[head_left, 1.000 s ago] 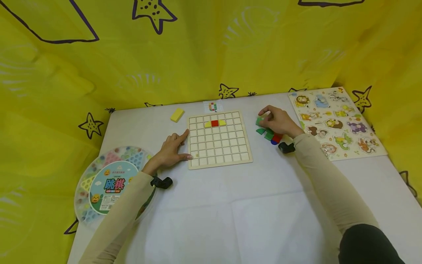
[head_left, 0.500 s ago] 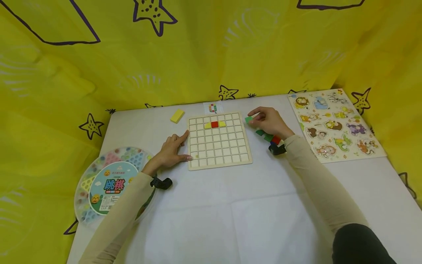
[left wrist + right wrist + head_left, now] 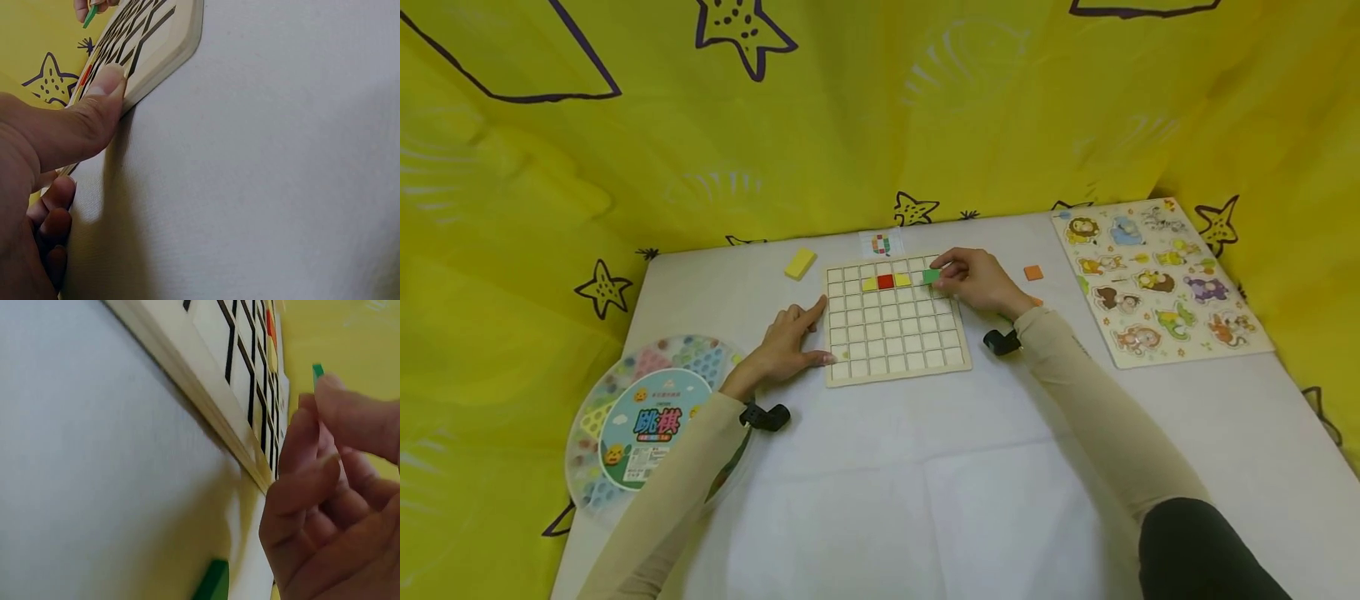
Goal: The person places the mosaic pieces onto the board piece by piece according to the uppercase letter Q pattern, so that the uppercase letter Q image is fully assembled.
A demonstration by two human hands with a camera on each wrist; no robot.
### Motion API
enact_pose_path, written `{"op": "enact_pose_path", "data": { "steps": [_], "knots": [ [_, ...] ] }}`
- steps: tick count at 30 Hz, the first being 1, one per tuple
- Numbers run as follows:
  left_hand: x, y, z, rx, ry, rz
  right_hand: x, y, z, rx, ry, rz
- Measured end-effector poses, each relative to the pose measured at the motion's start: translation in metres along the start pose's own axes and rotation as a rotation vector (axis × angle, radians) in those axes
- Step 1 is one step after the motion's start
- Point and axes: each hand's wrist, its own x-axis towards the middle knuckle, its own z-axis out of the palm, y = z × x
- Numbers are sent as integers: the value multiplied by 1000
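A square wooden grid board (image 3: 895,333) lies mid-table. Near its far edge, a red square tile (image 3: 886,282) sits between two yellow tiles (image 3: 903,280) in one row. My right hand (image 3: 981,283) pinches a green square tile (image 3: 931,276) between thumb and fingertips, over the board's far right part. In the right wrist view, only a sliver of the green tile (image 3: 318,370) shows past the thumb. My left hand (image 3: 785,342) spreads thumb and index finger along the board's left edge; in the left wrist view the thumb (image 3: 81,125) presses on the rim.
A small picture card (image 3: 880,243) lies behind the board, and a yellow block (image 3: 801,263) to its left. An orange tile (image 3: 1033,272) lies right of the right hand. An animal puzzle (image 3: 1165,283) stands far right, a round board-game box (image 3: 658,417) left, partly under the left forearm.
My right hand has carried the green tile leftward from the loose pieces to over the board, uncovering an orange tile. The left hand stays at the board's edge.
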Motion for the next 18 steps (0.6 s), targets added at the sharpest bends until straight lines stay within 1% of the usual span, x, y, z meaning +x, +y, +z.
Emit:
{"op": "enact_pose_path", "data": {
  "steps": [5,9,13,18],
  "knots": [
    [0,1,-2,-6,1,0,4,-5,9,-26,-57,-58],
    [1,0,-2,-5,5,4,5,-12,16,-24,-80,-81],
    [1,0,-2,-9,2,3,6,-16,19,-29,-96,-89],
    [1,0,0,-14,-5,-8,9,-15,23,-49,-124,-75]
  ]
}}
